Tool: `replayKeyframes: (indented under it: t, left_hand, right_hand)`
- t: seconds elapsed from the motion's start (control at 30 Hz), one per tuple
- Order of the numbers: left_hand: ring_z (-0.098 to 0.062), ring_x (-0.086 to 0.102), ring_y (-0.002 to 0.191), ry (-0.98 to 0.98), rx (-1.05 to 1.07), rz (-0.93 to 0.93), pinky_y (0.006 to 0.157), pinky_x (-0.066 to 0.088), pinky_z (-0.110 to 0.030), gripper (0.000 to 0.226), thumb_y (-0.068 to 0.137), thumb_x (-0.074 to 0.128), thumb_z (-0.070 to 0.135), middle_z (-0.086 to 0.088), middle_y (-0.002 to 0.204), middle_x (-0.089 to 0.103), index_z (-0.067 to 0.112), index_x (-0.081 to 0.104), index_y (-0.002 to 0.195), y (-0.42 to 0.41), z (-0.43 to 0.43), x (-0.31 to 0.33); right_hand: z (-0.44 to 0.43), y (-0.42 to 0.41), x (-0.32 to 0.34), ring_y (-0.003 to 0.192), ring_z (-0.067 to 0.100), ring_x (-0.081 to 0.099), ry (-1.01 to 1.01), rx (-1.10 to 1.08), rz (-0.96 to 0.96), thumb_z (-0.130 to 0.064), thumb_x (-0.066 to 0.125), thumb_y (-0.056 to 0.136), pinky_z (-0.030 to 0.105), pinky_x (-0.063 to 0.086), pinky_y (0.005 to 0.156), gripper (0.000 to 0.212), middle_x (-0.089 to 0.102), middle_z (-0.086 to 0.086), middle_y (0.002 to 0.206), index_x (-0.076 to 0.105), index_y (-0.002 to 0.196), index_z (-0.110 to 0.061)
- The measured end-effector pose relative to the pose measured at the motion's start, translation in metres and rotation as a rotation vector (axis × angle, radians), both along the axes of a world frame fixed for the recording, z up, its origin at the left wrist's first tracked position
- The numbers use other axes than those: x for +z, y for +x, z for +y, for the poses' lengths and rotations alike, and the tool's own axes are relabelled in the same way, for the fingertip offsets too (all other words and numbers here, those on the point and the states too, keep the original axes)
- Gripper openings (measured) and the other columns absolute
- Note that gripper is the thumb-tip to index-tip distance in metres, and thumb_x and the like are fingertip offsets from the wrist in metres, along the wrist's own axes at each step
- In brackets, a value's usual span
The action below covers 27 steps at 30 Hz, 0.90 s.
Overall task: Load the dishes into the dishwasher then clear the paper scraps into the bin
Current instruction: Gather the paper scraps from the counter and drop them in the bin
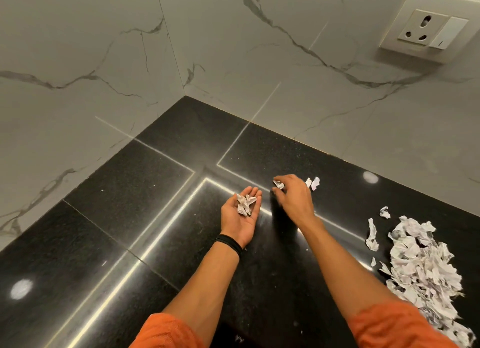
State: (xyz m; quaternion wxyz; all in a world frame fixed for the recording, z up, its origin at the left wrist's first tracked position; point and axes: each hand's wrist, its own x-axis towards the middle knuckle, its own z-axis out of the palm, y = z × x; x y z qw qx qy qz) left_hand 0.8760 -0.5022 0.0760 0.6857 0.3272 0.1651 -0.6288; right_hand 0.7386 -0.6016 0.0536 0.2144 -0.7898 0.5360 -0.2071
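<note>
My left hand [240, 218] lies palm up over the black countertop [130, 218], fingers straight, with crumpled paper scraps [245, 203] resting in the palm. My right hand [293, 194] is palm down just to its right, and its fingertips pinch a small crumpled scrap [278, 184]. Two loose scraps [313, 183] lie just beyond the right hand. A big pile of torn paper scraps [426, 267] covers the counter at the right, with a few stray pieces [372, 234] beside it. No dishes, dishwasher or bin are in view.
Marble-patterned walls [104, 62] meet in a corner behind the counter. A wall socket with a switch [428, 31] sits at the upper right. Bright light reflections streak the glossy counter.
</note>
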Motion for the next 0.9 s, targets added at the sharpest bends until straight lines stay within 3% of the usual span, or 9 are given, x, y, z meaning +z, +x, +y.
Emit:
replayKeyframes:
  t: [0.07,0.17,0.27,0.37,0.53,0.63,0.7,0.8,0.9]
  left_hand:
    - [-0.036,0.060,0.122,0.004,0.003,-0.004,0.102,0.051,-0.043,0.042,0.108,0.035,0.022,-0.026,0.125,0.065,-0.008,0.060,0.122,0.002,-0.001,-0.001]
    - [-0.037,0.060,0.124,0.014,0.003,-0.018,0.104,0.050,-0.043,0.042,0.108,0.035,0.023,-0.026,0.127,0.064,-0.007,0.060,0.123,0.004,-0.002,-0.003]
    - [-0.036,0.059,0.126,0.029,-0.006,-0.049,0.104,0.049,-0.043,0.043,0.108,0.035,0.024,-0.025,0.128,0.064,-0.006,0.060,0.126,0.006,-0.001,-0.006]
    - [-0.034,0.061,0.122,0.057,-0.020,-0.063,0.105,0.048,-0.042,0.041,0.107,0.037,0.024,-0.023,0.126,0.065,-0.004,0.060,0.125,0.005,-0.002,-0.012]
    - [-0.027,0.065,0.096,0.078,-0.072,-0.038,0.108,0.045,-0.038,0.038,0.106,0.037,0.029,-0.017,0.104,0.067,0.004,0.064,0.113,-0.001,-0.004,-0.017]
    - [-0.029,0.067,0.104,0.055,-0.056,-0.033,0.097,0.052,-0.038,0.038,0.106,0.038,0.026,-0.019,0.114,0.068,0.000,0.063,0.118,-0.001,-0.004,-0.013]
    - [-0.034,0.063,0.117,0.045,-0.023,-0.002,0.094,0.054,-0.041,0.040,0.107,0.038,0.024,-0.023,0.125,0.065,-0.005,0.061,0.123,-0.001,-0.004,-0.010]
    - [-0.037,0.061,0.122,0.046,-0.009,0.005,0.093,0.054,-0.043,0.041,0.108,0.038,0.023,-0.026,0.131,0.062,-0.006,0.060,0.125,0.000,-0.004,-0.010]
    - [-0.036,0.061,0.120,0.055,-0.016,-0.008,0.092,0.054,-0.042,0.041,0.107,0.040,0.024,-0.026,0.132,0.061,-0.006,0.059,0.127,-0.001,-0.006,-0.011]
  right_hand:
    - [-0.013,-0.001,-0.011,0.104,0.030,0.063,0.012,0.043,0.131,-0.017,0.066,0.094,0.041,0.051,0.091,0.026,0.067,0.008,0.112,0.073,0.119,-0.014]
    - [-0.016,-0.001,-0.018,0.096,0.032,0.063,-0.031,0.073,0.148,-0.015,0.061,0.096,0.041,0.051,0.082,0.019,0.065,0.009,0.100,0.075,0.109,-0.011]
    - [-0.005,0.002,-0.016,0.084,0.025,0.064,-0.072,0.019,0.022,-0.019,0.065,0.095,0.038,0.051,0.074,0.012,0.064,0.003,0.089,0.074,0.095,-0.011]
    - [0.025,0.011,0.003,0.083,0.011,0.061,-0.131,-0.048,-0.199,-0.029,0.066,0.096,0.030,0.051,0.073,0.013,0.067,-0.006,0.091,0.073,0.096,-0.018]
    - [0.070,0.018,0.013,0.091,0.011,0.056,-0.164,0.263,-0.215,-0.045,0.067,0.091,0.025,0.043,0.079,0.024,0.068,-0.012,0.102,0.076,0.101,-0.025]
    - [0.054,0.005,0.011,0.088,0.007,0.060,-0.080,0.086,-0.359,-0.038,0.071,0.093,0.022,0.047,0.080,0.017,0.068,-0.012,0.096,0.075,0.098,-0.022]
    - [0.029,-0.008,0.006,0.090,0.012,0.064,-0.077,-0.050,-0.295,-0.027,0.070,0.094,0.024,0.048,0.083,0.013,0.069,-0.006,0.100,0.075,0.102,-0.018]
    - [-0.009,-0.022,-0.006,0.110,0.025,0.061,-0.035,-0.031,-0.007,-0.018,0.067,0.095,0.032,0.043,0.095,0.029,0.066,0.005,0.120,0.071,0.123,-0.013]
    - [-0.024,-0.023,-0.012,0.107,0.028,0.061,0.004,0.043,0.162,-0.013,0.062,0.096,0.038,0.046,0.094,0.024,0.067,0.009,0.114,0.073,0.118,-0.011]
